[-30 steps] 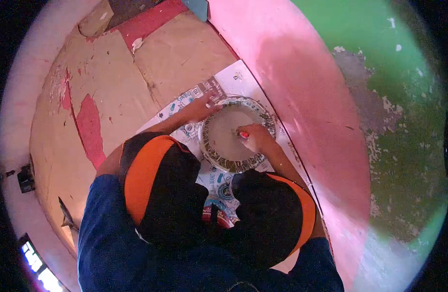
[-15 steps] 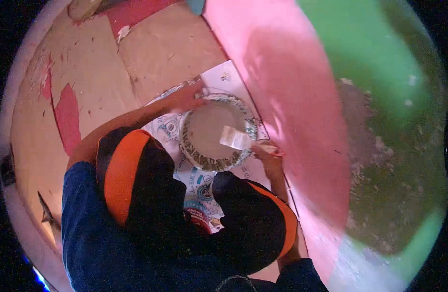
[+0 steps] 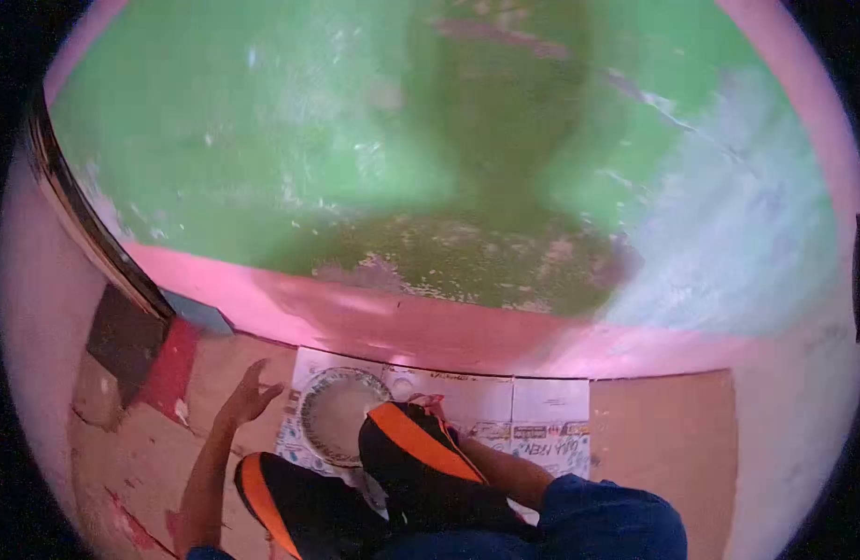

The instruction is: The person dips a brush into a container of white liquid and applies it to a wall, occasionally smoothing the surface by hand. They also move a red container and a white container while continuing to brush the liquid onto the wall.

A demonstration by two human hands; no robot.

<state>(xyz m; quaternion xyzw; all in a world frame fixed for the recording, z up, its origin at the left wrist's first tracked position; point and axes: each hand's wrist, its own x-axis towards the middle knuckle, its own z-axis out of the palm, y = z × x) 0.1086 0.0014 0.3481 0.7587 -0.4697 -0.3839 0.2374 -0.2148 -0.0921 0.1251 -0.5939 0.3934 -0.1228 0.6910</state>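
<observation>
A round bucket point(image 3: 310, 431) of pale, greyish paint stands on printed cardboard in front of my knees, its inner rim streaked. To its left my left hand point(image 3: 253, 397) is raised off the bucket, fingers apart, holding nothing. My right hand point(image 3: 432, 403) is at the bucket's right side, largely covered by my right knee. It grips a flat paintbrush with a reddish handle end, seen clearly a moment earlier; most of the brush is now hidden behind the knee.
A wall with a pink lower band point(image 3: 355, 313) and a green upper part point(image 3: 309, 140), flaking in patches, rises ahead. My shadow falls on it. Brown cardboard point(image 3: 663, 439) and white printed sheets point(image 3: 551, 401) cover the floor. A dark-edged frame point(image 3: 98, 219) stands at left.
My view has swung up from the bucket to the wall. My left hand has come off the bucket's rim and is open beside it. The brush has gone behind my knee.
</observation>
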